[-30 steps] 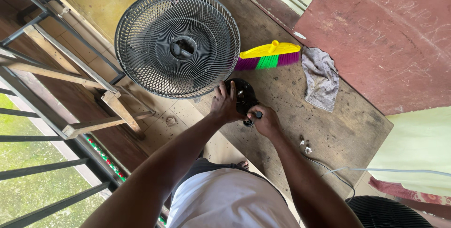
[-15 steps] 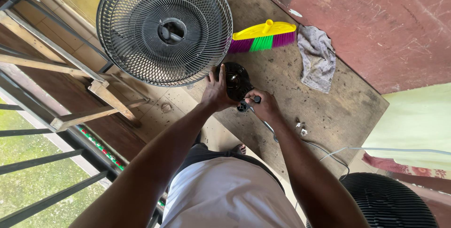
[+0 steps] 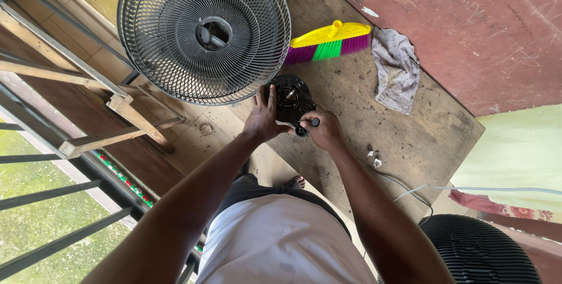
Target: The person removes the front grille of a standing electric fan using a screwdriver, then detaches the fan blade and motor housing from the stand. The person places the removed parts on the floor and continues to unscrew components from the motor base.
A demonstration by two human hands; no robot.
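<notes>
While the left hand [image 3: 264, 119] presses flat against its side with fingers spread open, a round black fan motor [image 3: 291, 101] sits near the edge of the wooden tabletop [image 3: 421, 143]. It looks dark and dirty, with a small metal pin sticking up in its middle. The right hand [image 3: 322, 132] has its fingers closed around a black-handled screwdriver [image 3: 309, 123] touching the motor. Just beside it stand a big grey fan cage [image 3: 205, 32], a yellow brush [image 3: 329, 41] and a grey rag [image 3: 397, 67].

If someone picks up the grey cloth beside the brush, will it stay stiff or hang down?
The grey cloth lies crumpled in soft folds on the wooden table, so it would probably hang limp. It looks thin, likely light, and unlikely to roll.
</notes>
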